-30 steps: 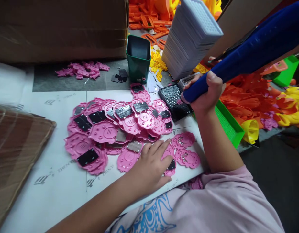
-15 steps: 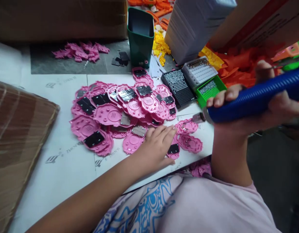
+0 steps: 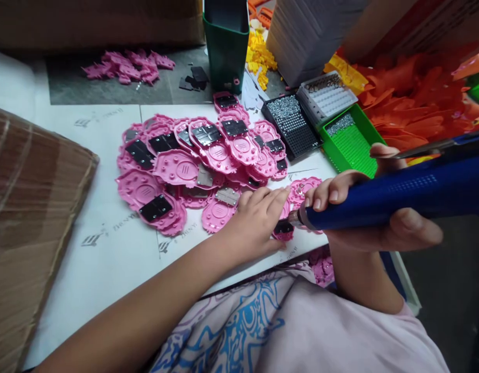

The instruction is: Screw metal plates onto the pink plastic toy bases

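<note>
My left hand point(image 3: 255, 220) lies over a pink plastic cover point(image 3: 285, 208), its fingers along the upper side and its thumb by the lower edge, holding it against the table. A small black plate point(image 3: 283, 227) is on that cover. My right hand point(image 3: 352, 202) is wrapped round a blue electric screwdriver point(image 3: 379, 204), whose tip point(image 3: 296, 218) is at the black plate; the exact contact is hard to make out. Just beyond the tool lies another pink cover point(image 3: 304, 185) with small metal parts on it. Left of my hands is a heap of pink covers point(image 3: 181, 168) bearing black or silvery plates.
Behind are a black screw tray point(image 3: 292, 129), a white tray point(image 3: 328, 101), a green tray point(image 3: 350, 140) and a dark green bin point(image 3: 226, 57). A cardboard box point(image 3: 37, 217) stands left. Pink pieces point(image 3: 126, 67) lie at the back, orange pieces point(image 3: 403, 103) at right.
My right hand has brought the screwdriver left and down, from the upper pink cover to the black plate beside my left hand. The left hand stays on its cover. The view has shifted slightly.
</note>
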### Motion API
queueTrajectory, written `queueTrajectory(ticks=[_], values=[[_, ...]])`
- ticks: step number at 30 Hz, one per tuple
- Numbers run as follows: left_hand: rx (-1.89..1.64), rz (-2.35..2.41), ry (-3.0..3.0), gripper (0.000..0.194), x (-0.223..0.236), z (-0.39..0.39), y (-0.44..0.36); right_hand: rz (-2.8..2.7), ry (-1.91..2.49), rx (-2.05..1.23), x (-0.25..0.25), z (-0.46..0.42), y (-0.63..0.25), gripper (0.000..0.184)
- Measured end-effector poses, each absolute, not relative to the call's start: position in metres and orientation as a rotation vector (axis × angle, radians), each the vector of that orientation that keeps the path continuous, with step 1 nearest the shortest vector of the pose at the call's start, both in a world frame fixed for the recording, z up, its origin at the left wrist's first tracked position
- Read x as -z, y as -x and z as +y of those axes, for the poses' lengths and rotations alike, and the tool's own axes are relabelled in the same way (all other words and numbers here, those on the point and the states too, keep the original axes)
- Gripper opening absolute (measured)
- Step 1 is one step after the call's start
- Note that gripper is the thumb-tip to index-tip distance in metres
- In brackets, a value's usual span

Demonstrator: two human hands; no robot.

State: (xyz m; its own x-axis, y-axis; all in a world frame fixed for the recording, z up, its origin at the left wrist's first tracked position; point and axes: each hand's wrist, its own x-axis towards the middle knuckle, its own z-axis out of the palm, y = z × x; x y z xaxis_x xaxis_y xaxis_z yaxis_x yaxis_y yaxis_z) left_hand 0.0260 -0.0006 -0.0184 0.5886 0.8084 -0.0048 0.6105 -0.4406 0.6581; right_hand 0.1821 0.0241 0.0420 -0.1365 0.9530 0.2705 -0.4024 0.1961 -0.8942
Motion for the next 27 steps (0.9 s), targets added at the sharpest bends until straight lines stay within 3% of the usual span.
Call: queueTrajectory(ticks=[24,27], values=[[-0.401,1.135,-2.209,0.083,0.021,-0.001,-0.028,-1.200,0.667,-1.319,-0.040,0.018,-0.182,0.045],[-0.393,1.142,-2.204,0.083,0.020,-0.001,-0.028,-1.243,0.660,-1.305,-0.042,0.013,-0.179,0.038]])
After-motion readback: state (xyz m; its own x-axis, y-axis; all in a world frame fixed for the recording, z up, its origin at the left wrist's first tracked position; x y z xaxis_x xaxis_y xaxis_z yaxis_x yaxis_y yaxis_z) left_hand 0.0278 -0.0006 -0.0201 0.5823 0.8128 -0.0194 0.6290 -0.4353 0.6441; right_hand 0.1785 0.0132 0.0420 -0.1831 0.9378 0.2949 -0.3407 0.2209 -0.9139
